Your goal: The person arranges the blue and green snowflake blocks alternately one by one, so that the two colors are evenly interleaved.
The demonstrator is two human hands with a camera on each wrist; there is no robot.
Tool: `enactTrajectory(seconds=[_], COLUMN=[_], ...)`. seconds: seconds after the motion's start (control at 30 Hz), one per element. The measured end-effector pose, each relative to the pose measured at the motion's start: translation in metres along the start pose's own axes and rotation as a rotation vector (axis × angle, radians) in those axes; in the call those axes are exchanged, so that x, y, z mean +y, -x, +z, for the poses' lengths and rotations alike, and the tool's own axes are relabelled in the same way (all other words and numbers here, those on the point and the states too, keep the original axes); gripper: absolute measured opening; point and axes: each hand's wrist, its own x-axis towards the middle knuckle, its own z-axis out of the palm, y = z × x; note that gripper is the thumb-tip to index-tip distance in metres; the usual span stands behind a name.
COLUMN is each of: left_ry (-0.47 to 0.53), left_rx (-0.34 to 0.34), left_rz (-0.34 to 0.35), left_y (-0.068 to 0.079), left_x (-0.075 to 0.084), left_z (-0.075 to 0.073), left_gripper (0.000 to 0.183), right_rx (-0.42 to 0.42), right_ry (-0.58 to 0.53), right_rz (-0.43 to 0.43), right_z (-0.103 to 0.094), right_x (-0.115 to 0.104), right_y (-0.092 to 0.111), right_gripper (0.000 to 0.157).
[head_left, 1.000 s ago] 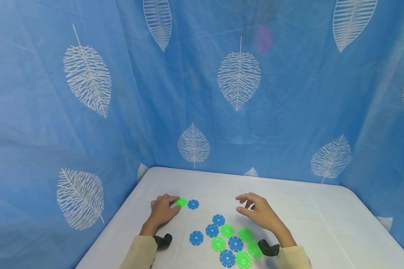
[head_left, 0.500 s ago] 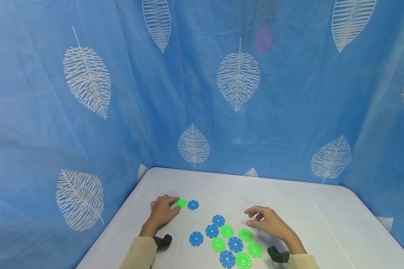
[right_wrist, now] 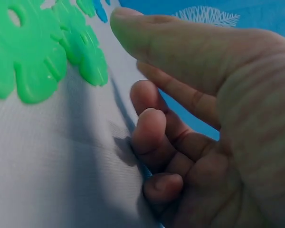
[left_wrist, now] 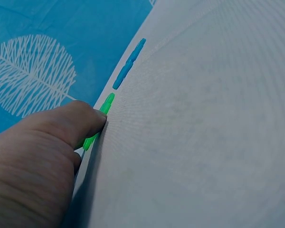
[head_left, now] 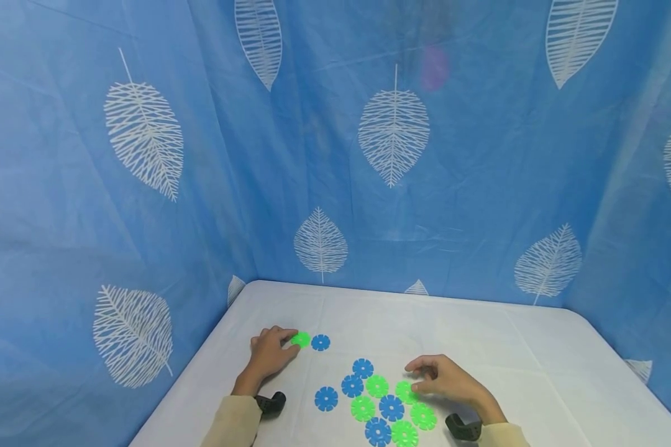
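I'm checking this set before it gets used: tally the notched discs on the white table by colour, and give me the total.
Green notched discs: 6
Blue notched discs: 6
Total: 12

Blue curtain (head_left: pixel 464 161) with white leaf prints (head_left: pixel 394 138); round-cornered white table (head_left: pixel 481 338) before it.

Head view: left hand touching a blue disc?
No: the left hand has its grip on a green disc, and the nearest blue disc lies beside that one, clear of the fingers.
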Motion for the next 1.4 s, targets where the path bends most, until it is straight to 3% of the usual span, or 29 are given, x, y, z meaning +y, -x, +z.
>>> enactTrajectory(seconds=[0.37, 0.8, 1.4], left_ry=[-0.011, 0.002, -0.009], left_rx=[0.001, -0.01, 0.0], left_rz=[0.014, -0.012, -0.003], left_y=[-0.002, 0.0, 0.0], left_x=[0.002, 0.003, -0.001], left_z=[0.0, -0.002, 0.002], left_gripper=[0.039, 0.039, 0.038], right_rx=[-0.025, 0.022, 0.054], right_ry=[0.052, 0.176, 0.207], right_rz=[-0.007, 0.007, 0.062], right_z=[0.004, 0.011, 0.017], right_x=[-0.002, -0.005, -0.01], right_y=[0.001, 0.0, -0.003], right_gripper=[0.037, 0.036, 0.038])
